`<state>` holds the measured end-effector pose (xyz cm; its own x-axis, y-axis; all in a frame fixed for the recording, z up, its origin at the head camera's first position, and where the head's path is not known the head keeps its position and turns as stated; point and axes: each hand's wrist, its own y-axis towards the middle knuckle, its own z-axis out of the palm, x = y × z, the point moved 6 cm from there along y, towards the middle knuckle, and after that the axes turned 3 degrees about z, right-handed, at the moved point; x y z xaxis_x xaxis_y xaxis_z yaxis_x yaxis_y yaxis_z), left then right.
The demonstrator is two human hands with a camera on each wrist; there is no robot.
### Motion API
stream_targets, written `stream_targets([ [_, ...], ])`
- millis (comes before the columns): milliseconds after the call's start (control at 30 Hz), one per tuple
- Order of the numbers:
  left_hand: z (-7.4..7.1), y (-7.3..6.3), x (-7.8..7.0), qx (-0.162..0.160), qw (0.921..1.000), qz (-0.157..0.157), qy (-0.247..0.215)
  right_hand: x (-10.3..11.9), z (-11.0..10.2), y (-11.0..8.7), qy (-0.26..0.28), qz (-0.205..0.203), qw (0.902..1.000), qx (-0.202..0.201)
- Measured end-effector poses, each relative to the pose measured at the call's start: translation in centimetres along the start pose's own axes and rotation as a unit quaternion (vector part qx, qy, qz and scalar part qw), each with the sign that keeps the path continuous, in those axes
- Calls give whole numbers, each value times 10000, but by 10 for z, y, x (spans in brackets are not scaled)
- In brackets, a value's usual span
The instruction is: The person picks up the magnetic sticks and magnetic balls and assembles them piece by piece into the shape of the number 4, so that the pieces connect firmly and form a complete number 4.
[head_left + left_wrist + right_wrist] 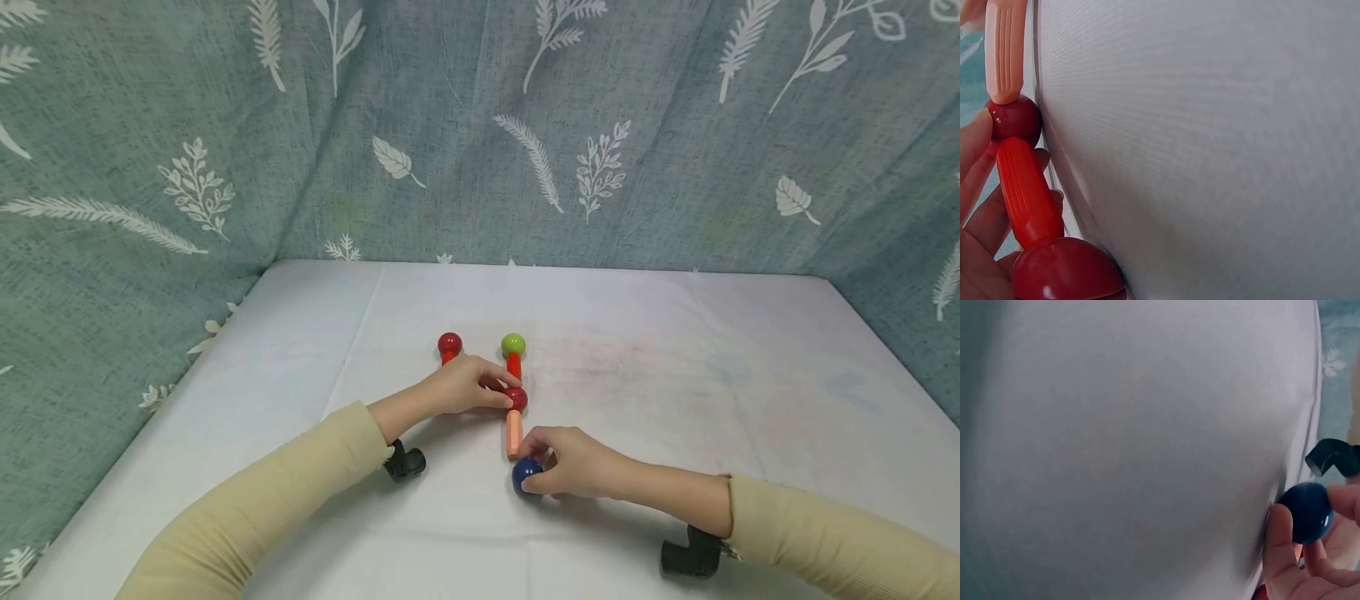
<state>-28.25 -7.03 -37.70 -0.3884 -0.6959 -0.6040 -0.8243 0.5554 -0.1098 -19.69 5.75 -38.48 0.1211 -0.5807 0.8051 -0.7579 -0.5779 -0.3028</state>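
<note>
My left hand [468,385] pinches a red ball [516,398] between thumb and fingers. A red stick [513,367] runs from this ball up to a green ball [513,344]. On its near side, a peach stick [513,435] points toward me. In the left wrist view, another red stick [1029,194] spans between the pinched ball and a nearer red ball [1069,269], with fingers behind it. My right hand [577,462] holds a blue ball [527,476] by thumb and fingertips, right at the peach stick's near end.
Left of the green ball lies one more red ball [450,343], its red stick partly hidden by the left hand. A white cloth [637,333] covers the table. Patterned green curtain [450,150] hangs behind it. Black wrist cameras [405,462] sit under both cuffs.
</note>
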Motion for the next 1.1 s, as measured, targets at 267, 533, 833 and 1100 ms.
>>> stream_targets([
  [267, 1, 1, 2, 44, 10000, -79, -40, 5, 0, 0, -513, -613, 9966, -211],
  [533, 0, 3, 2, 57, 9999, -83, -33, 8, 1, -1, -674, -785, 9940, -360],
  [833, -2, 3, 2, 171, 9998, -78, -41, 10, 3, -1, -912, -854, 9912, -425],
  [1100, 0, 3, 3, 141, 9998, -132, -50, 11, 4, -2, -952, -934, 9901, -447],
])
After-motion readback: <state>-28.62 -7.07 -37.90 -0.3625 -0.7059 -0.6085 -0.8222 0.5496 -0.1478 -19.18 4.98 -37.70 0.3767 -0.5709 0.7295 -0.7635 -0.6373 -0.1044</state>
